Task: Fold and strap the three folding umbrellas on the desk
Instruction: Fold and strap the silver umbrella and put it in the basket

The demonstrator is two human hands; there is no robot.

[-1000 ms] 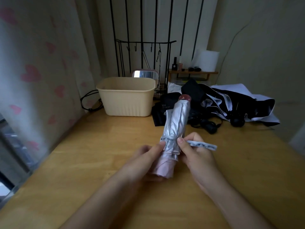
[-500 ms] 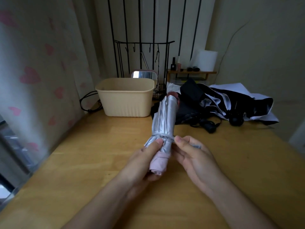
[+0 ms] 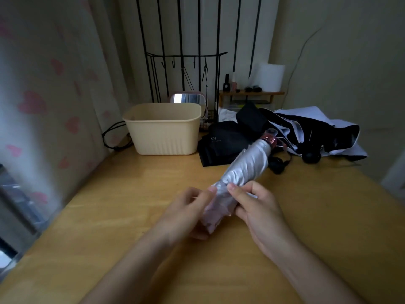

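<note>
The wooden desk [image 3: 109, 216] carries a loose black-and-white umbrella [image 3: 317, 128] at one o'clock, a beige bin [image 3: 166, 132] at eleven and a black umbrella [image 3: 223, 145] at twelve. At centre, the rolled silver umbrella [image 3: 245, 167] points toward one o'clock, off the desk. The left hand [image 3: 186, 211] and the right hand [image 3: 258, 207] each grip its near end.

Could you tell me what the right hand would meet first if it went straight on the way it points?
The right hand points forward and leftward and grips the silver umbrella; pushing on, it would probably meet the left hand just across it.
</note>
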